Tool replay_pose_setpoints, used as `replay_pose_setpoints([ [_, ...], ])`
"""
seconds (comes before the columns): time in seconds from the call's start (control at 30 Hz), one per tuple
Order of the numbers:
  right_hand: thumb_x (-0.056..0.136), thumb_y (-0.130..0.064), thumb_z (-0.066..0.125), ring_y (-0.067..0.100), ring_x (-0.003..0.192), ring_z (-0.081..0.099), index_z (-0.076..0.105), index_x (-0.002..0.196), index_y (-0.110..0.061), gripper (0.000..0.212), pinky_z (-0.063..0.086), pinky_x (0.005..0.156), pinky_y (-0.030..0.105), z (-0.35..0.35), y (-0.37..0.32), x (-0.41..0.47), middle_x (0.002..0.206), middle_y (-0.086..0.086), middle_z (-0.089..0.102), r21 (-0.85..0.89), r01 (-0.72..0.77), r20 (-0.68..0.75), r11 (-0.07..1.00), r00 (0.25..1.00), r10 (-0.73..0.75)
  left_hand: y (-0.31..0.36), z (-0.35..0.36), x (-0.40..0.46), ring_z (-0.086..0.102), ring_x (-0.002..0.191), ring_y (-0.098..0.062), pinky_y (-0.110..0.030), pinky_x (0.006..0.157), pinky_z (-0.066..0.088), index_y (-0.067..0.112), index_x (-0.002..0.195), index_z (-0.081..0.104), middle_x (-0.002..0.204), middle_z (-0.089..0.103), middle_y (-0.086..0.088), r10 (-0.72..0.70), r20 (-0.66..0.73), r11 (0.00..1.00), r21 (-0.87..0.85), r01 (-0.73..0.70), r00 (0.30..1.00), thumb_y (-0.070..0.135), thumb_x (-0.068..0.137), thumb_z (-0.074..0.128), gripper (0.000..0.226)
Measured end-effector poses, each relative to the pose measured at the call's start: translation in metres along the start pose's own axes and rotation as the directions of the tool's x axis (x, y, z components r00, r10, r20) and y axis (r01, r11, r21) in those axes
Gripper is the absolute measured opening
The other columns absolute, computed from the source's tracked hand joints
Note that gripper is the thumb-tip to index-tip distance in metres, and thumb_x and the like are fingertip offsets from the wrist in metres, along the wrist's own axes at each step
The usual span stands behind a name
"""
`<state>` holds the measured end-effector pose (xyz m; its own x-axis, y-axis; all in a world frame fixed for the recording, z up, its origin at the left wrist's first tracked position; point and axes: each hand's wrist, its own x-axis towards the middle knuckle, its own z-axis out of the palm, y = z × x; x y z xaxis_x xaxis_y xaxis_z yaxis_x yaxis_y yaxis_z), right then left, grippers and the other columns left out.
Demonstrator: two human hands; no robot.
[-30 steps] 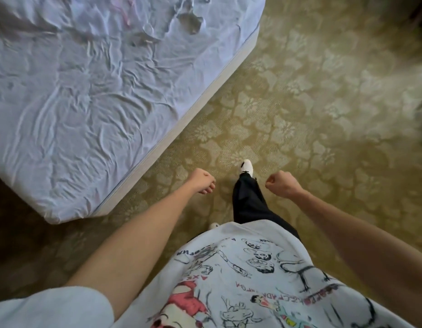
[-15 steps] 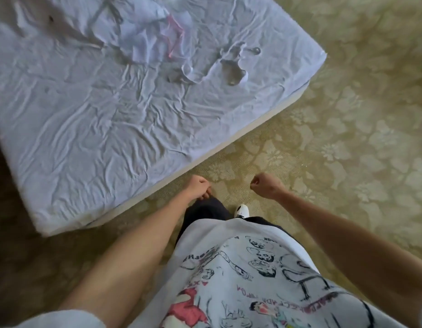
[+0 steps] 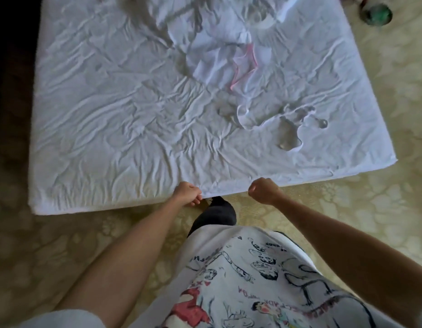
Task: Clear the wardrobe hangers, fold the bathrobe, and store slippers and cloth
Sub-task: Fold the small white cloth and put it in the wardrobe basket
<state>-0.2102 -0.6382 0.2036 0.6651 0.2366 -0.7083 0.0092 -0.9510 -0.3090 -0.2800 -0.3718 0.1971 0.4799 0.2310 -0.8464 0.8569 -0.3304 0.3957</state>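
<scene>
A white bathrobe (image 3: 219, 50) with a thin pink trim lies crumpled on the far middle of the bed (image 3: 106, 129). Its white belt (image 3: 271, 121) curls loose on the sheet nearer to me, to the right. My left hand (image 3: 186, 192) hangs at the bed's near edge with fingers curled and nothing in it. My right hand (image 3: 263, 191) is a closed fist, also at the near edge, holding nothing. No hangers or slippers show.
The bed with its wrinkled white sheet fills the upper view. Patterned yellow-green carpet (image 3: 347, 221) lies around it. A dark green round object (image 3: 377, 14) sits on the floor at the top right. My dark trouser leg (image 3: 217, 213) is by the bed edge.
I have turned and stepped up to the bed, which now lies square in front of me. Both hands keep their curled pose and now hang at the bed's near edge.
</scene>
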Motion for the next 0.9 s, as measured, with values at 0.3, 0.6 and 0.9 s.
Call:
replay_pose_setpoints([
  [0.3,0.086,-0.018,0.054,0.031,0.097,0.066,0.075,0.079,-0.017,0.022,0.049,0.082,0.029,-0.145,0.006,0.121,0.096,0.007,0.074,-0.018,-0.041,-0.071,0.999,0.997,0.04,0.17,-0.042,0.075,0.069,0.057,-0.011,-0.02,0.048,0.05,0.013,0.076,0.073,0.076,0.076,-0.005,0.062,-0.026,0.998,-0.005,-0.062,0.998,0.016,0.088,0.06,0.018],
  [0.6,0.089,-0.023,0.056,0.038,0.106,0.064,0.074,0.094,-0.011,0.021,0.049,0.088,0.035,-0.257,-0.011,0.279,0.108,0.014,0.072,-0.025,0.037,-0.108,0.999,0.993,-0.039,0.301,-0.062,0.188,0.074,0.067,-0.021,-0.035,0.063,0.063,0.011,0.065,0.072,0.064,0.073,-0.002,0.097,-0.184,0.995,0.016,-0.096,0.978,0.016,0.075,0.05,0.024],
  [0.9,0.087,-0.025,0.055,0.033,0.104,0.067,0.076,0.098,-0.021,0.023,0.054,0.09,0.037,-0.306,0.016,0.447,0.107,0.01,0.074,0.093,-0.055,-0.184,0.994,0.98,0.071,0.371,-0.027,0.332,0.065,0.107,-0.026,-0.031,0.085,0.048,0.018,0.108,0.071,0.111,0.072,-0.003,0.365,-0.221,0.881,0.395,-0.259,0.904,0.02,0.088,0.064,0.021],
])
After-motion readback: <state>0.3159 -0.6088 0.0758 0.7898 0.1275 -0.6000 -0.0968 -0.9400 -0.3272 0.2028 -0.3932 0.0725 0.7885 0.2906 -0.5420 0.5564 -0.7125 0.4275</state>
